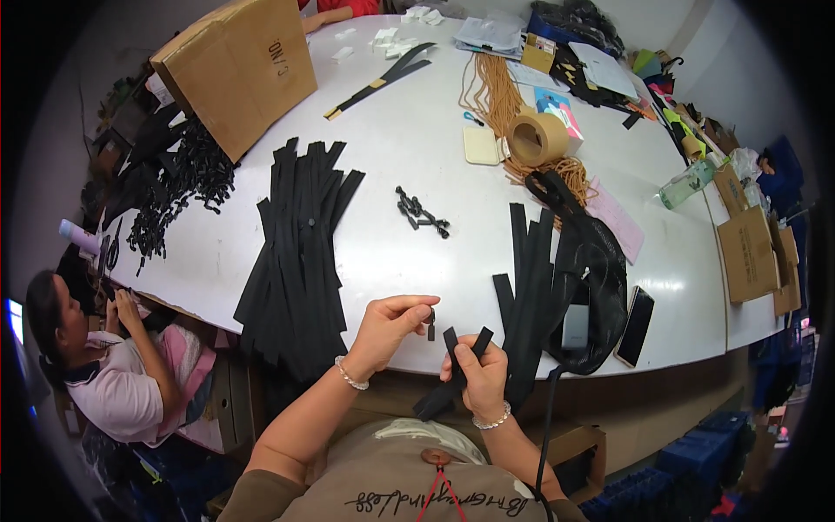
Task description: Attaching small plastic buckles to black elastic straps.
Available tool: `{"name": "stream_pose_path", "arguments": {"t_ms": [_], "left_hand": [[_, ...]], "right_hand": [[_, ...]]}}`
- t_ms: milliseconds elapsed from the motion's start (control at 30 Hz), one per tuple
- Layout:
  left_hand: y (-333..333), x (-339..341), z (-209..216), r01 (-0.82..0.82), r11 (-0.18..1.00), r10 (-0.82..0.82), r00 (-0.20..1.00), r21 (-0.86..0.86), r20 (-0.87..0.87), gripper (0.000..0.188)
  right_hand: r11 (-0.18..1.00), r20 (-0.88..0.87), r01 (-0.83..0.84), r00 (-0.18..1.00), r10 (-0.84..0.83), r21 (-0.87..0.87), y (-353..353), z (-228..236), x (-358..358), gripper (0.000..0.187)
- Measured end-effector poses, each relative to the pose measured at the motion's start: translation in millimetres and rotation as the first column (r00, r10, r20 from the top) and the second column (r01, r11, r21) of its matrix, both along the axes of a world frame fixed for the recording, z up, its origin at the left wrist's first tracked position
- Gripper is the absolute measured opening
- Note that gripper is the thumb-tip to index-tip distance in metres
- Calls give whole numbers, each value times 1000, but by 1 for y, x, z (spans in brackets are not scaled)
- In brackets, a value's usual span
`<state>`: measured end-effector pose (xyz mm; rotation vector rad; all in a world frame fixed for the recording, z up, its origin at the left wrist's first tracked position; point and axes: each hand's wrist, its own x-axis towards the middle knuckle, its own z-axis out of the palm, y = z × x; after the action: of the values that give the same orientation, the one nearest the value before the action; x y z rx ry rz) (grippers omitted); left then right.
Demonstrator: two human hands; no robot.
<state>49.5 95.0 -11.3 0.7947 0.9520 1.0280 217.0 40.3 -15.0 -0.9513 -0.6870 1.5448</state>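
Just above the table's near edge, my left hand point(389, 331) pinches a small black piece that looks like a zipper slider with a pull point(431, 329) between thumb and fingertips. To its right, my right hand point(480, 370) grips a black tape strip point(439, 400), probably zipper tape. Two of its ends stick up apart above the fingers, and its lower part hangs towards me. The slider and the tape are apart. Farther off on the table lies a small heap of similar black pieces point(422, 213).
Left of my hands lies a big pile of black strips point(300, 252); more strips point(526, 296) lie right, beside a black mesh bag point(600, 261) and a phone point(636, 326). A cardboard box point(239, 74) stands far left. Tape roll point(537, 139) and bottle point(687, 184) stand right. A person point(122, 365) sits left.
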Motion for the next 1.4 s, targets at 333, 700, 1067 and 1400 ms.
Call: {"name": "stream_pose_path", "arguments": {"t_ms": [333, 700, 1067, 1400], "left_hand": [[-43, 6, 1, 146, 980, -123, 979, -136, 166, 28], [-60, 12, 4, 136, 985, -94, 941, -107, 326, 30], [-57, 1, -1, 52, 998, -48, 985, -24, 167, 19], [-58, 2, 6, 46, 965, -36, 998, 259, -43, 19]], "right_hand": [[988, 126, -151, 980, 156, -42, -17, 16, -7, 12], [990, 36, -97, 994, 101, -99, -31, 23, -10, 13], [990, 54, -110, 992, 116, -93, -34, 29, -6, 11], [978, 46, -147, 987, 155, -147, -34, 33, -6, 12]]}}
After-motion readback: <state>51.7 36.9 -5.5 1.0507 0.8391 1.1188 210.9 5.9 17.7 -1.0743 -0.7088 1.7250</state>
